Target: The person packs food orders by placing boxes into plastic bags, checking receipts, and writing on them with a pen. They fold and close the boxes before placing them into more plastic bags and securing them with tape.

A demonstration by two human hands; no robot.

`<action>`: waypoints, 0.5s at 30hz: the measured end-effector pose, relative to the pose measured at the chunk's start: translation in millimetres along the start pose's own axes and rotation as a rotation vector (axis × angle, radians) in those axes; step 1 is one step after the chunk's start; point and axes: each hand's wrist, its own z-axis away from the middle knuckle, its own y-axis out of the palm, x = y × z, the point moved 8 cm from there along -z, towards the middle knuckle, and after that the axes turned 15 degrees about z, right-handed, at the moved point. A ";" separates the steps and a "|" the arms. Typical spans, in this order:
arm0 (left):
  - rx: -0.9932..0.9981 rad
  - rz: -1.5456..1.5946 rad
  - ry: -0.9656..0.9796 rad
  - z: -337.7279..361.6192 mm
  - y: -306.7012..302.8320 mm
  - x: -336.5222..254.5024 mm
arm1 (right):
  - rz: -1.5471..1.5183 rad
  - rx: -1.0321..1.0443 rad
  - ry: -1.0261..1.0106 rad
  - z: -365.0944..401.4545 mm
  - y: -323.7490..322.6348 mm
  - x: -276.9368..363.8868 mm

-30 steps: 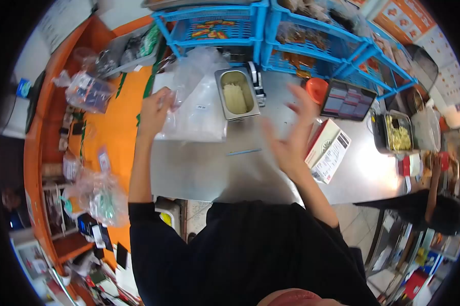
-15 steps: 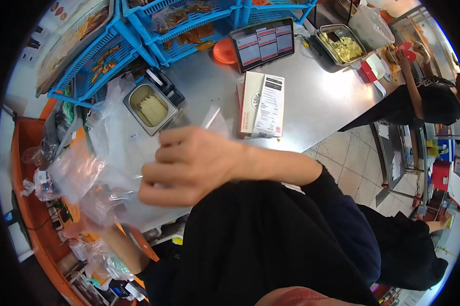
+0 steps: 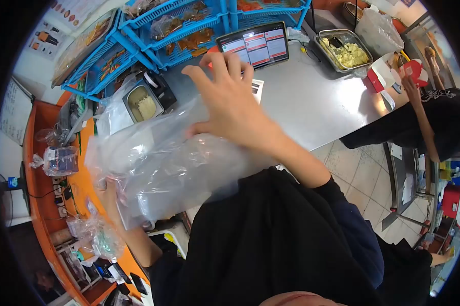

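Note:
A large clear plastic bag (image 3: 163, 168) is spread out in front of my body, over the near part of the steel table. My left hand (image 3: 109, 187) grips the bag's left side, its fingers partly behind the film. Above the bag's far right side, my right hand (image 3: 232, 104) has its fingers spread, thumb close over the film. Behind that hand a box with a printed receipt (image 3: 258, 89) is mostly hidden. A metal container of pale sticks (image 3: 144, 103) stands just past the bag.
A tablet (image 3: 255, 46) stands at the back beside blue baskets (image 3: 189, 43) of packets. A tray of chopped yellowish food (image 3: 344, 49) sits on the steel table (image 3: 311, 97). At right, another person's hand (image 3: 409, 84) is at a red and white carton (image 3: 416, 72).
The clear bag has come out over the near table, pulled between my hands. My right hand has gone from curled to spread and moved up and right.

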 end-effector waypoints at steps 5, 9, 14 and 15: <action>0.191 -0.010 0.331 59.8 140.2 -7.0 | -0.929 0.166 0.107 41.2 19.5 39.1; 0.094 -0.139 0.522 71.9 160.1 -5.8 | -2.051 0.379 0.820 80.3 58.0 12.5; 0.034 -0.393 0.707 82.9 68.9 -57.4 | -1.803 0.655 0.551 109.7 -8.6 -73.6; 0.034 -0.394 0.706 88.6 66.6 -61.2 | -1.667 0.693 0.501 109.4 -24.3 -89.0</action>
